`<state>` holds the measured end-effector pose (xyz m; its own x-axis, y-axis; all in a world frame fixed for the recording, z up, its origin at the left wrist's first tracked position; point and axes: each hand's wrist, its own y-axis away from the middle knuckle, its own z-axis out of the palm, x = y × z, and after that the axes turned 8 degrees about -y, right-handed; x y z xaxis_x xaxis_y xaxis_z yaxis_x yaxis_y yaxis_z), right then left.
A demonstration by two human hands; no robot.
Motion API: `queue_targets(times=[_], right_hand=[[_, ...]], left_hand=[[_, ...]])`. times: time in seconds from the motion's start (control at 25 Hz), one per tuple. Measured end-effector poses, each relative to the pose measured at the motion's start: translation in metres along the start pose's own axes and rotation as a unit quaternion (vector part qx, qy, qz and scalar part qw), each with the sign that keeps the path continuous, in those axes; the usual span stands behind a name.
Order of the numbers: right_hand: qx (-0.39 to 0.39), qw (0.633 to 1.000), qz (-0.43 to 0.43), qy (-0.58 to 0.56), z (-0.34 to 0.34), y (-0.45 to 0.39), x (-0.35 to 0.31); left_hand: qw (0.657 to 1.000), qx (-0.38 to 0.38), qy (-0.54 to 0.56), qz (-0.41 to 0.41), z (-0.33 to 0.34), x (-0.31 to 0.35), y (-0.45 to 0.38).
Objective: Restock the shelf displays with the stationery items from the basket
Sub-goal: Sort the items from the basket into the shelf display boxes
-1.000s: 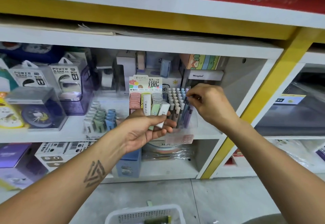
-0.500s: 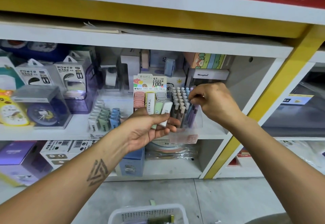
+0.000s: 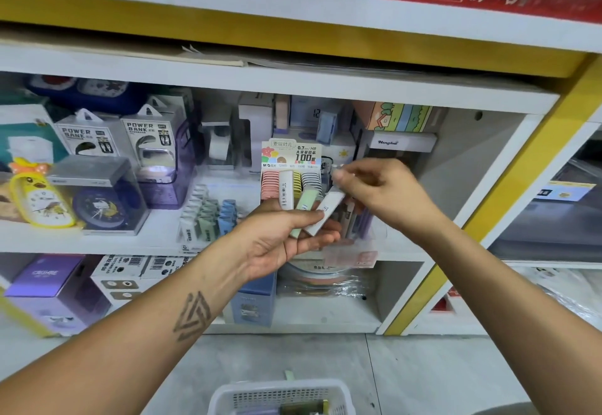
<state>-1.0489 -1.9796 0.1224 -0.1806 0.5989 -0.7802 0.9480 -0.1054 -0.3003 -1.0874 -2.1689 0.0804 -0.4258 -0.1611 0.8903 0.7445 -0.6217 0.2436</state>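
Note:
My left hand is held palm up in front of the middle shelf and grips three slim lead-refill cases: a white one, a pale green one and another white one. Right behind them stands the lead-refill display card with rows of pink, yellow and grey cases. My right hand hovers over the clear pen holder. Its thumb and forefinger pinch a small pale pen top, which is blurred. The white basket sits on the floor below, with a few items inside.
Left on the shelf stand clock boxes, power bank packs and a rack of small correction tapes. Boxes fill the lower shelf. A yellow upright bounds the bay on the right.
My right hand has shifted left and slightly up from the pen holder towards the cases. My left hand still holds the cases in the same place.

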Motion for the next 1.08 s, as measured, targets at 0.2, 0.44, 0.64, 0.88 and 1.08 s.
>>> queue_targets(times=[0.2,0.44,0.64,0.88,1.08], right_hand=[[-0.057,0.971,0.093,-0.213,0.014,-0.001,-0.01],[-0.104,0.931,0.139,-0.322,0.023,-0.005,-0.009],[-0.115,0.94,0.146,-0.286,0.037,-0.01,-0.018],[-0.036,0.985,0.042,-0.162,0.048,-0.019,-0.025],[-0.01,0.999,-0.038,0.03,0.066,-0.022,-0.026]], left_hand=[[0.999,-0.015,0.011,-0.034,-0.013,0.007,0.008],[0.996,0.084,-0.033,0.006,-0.036,0.014,0.018],[0.994,0.107,-0.015,0.003,-0.048,0.019,0.028],[0.97,0.222,-0.103,-0.015,-0.069,0.027,0.036],[0.971,0.223,-0.088,0.003,-0.082,0.043,0.043]])
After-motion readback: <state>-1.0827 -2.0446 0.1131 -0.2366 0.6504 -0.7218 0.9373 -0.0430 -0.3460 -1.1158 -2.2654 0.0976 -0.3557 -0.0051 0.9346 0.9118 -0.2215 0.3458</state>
